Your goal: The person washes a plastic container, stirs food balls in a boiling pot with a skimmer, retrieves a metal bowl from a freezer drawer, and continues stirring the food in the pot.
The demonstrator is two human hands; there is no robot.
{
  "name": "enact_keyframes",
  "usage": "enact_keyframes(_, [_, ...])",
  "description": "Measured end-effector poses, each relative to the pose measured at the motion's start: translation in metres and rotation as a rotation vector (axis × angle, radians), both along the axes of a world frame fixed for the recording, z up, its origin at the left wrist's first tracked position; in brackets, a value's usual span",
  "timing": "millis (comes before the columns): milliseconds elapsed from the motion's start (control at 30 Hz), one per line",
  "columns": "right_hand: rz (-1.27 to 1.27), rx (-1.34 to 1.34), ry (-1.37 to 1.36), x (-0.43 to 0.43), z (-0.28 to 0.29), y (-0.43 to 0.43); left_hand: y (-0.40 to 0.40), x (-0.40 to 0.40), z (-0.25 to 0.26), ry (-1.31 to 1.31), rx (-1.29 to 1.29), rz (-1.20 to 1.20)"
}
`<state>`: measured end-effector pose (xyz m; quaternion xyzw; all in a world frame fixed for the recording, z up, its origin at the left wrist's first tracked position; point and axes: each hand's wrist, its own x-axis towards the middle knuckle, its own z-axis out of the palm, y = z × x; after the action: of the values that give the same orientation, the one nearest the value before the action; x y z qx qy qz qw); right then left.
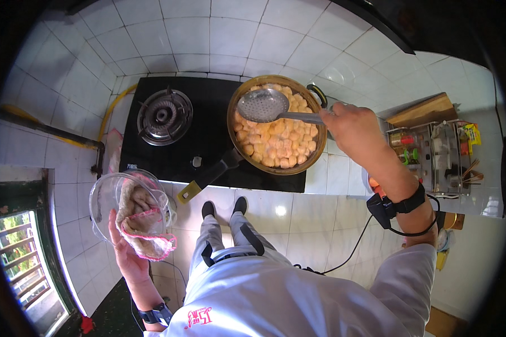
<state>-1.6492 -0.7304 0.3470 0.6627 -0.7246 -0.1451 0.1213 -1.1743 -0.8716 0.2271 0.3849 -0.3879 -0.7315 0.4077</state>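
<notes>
My right hand [349,126] grips the handle of a perforated metal skimmer [263,105], whose bowl is over the upper left part of a frying pan [232,139]. Many golden-brown round food pieces [278,145] fill the pan, which rests on the right side of a black gas hob [211,126]. Toward the lower left, the pan's handle [213,175] sticks out over the hob's front edge. My left hand [126,248] is at a pale cloth with pink edging [143,236], beside a clear plastic container [103,198]; the cloth partly covers the hand, so its grip is unclear.
A bare burner [162,114] is on the hob's left. To the right, a rack [432,158] holds seasoning jars and packets, with a wooden board [426,110] leaning behind it. A yellow hose [111,109] runs along the left wall. A cable [354,248] hangs from my right wrist device.
</notes>
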Motion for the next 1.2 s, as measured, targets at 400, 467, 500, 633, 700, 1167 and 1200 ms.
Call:
enact_keyframes(400, [-0.025,-0.095,-0.078,0.008,-0.024,0.034,-0.006,0.001,0.000,0.001,-0.031,-0.046])
enact_keyframes(467, [-0.115,-0.153,-0.184,0.008,-0.019,0.046,-0.007,0.003,0.000,-0.010,-0.037,-0.046])
enact_keyframes(500, [-0.174,-0.177,-0.256,0.011,-0.014,0.054,-0.007,0.003,-0.001,-0.015,-0.040,-0.045])
enact_keyframes(633, [-0.569,-0.177,-0.628,0.005,0.009,0.087,-0.008,0.000,0.004,0.004,-0.034,-0.065])
enact_keyframes(700, [-0.658,-0.263,-0.811,-0.007,0.012,0.111,-0.008,-0.004,0.007,0.017,-0.028,-0.074])
enact_keyframes(1167, [-0.901,-0.274,-0.902,-0.032,0.023,0.153,-0.006,-0.009,0.012,0.037,-0.026,-0.116])
enact_keyframes(1200, [-0.939,-0.279,-0.927,-0.031,0.021,0.152,-0.005,-0.008,0.011,0.038,-0.023,-0.114])
